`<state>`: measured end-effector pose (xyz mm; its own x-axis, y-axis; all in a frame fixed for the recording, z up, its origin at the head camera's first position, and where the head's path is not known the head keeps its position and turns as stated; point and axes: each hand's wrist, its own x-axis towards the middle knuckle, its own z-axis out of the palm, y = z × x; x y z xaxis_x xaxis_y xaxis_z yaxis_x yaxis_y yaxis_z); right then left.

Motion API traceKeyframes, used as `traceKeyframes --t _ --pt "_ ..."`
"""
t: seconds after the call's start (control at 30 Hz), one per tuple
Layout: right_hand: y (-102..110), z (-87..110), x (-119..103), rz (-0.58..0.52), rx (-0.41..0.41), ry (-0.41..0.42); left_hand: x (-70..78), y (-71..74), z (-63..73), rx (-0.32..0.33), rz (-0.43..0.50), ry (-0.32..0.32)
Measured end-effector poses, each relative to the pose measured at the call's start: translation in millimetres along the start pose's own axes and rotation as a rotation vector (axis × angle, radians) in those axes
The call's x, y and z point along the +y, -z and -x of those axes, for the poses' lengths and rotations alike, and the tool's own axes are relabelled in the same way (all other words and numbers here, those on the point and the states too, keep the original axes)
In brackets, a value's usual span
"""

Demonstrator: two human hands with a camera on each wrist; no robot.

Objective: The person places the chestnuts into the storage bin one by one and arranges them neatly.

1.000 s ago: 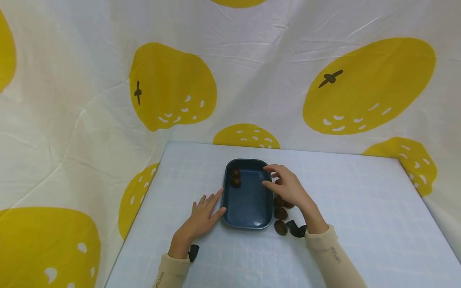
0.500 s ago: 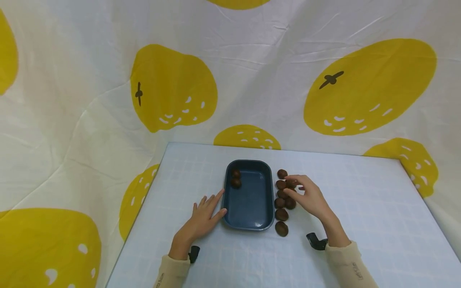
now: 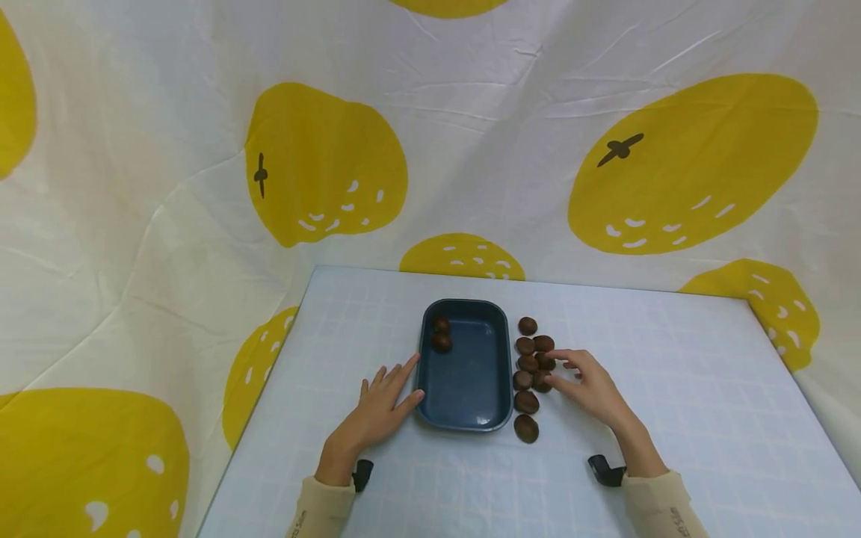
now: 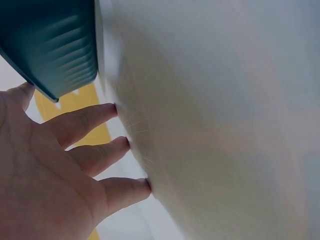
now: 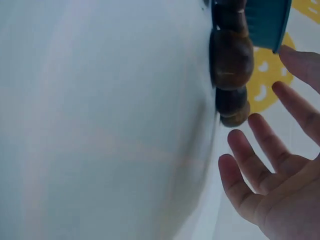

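One dark blue tray (image 3: 464, 381), oblong, on a pale checked cloth (image 3: 437, 486); in the left wrist view only one end shows, the rest cut off. Two brown nuts (image 3: 441, 342) inside, touching, near the tray's far left corner. Nine loose nuts (image 3: 527, 429) in a rough double row just beside the tray's right side; in the right wrist view they overlap, uncountable. One left hand (image 3: 377, 411), fingers spread, index fingertip and thumb at the tray's left rim; thumb out of frame in its wrist view. One right hand (image 3: 595, 388), fingers loosely bent and parted, holding nothing, thumb and index beside the outer nuts; contact cannot be told. Two beige sleeves (image 3: 662, 504), cut off below, lettering too small to read. Two black wrist devices (image 3: 608, 472), partly hidden by the arms
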<state>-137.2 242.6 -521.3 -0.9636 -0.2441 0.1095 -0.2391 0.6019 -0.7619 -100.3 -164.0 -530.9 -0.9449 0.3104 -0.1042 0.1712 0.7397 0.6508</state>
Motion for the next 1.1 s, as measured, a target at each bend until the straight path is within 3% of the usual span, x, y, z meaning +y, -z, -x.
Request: traceKeyframes --t 0.5,1.1 --pt "-9 -0.7 19 0.071 -0.022 0.084 1.2 0.8 0.8 -0.001 0.020 -0.002" --pt "-14 -0.6 22 0.121 -0.028 0.070 -0.4 0.4 -0.4 -0.006 0.007 0.002"
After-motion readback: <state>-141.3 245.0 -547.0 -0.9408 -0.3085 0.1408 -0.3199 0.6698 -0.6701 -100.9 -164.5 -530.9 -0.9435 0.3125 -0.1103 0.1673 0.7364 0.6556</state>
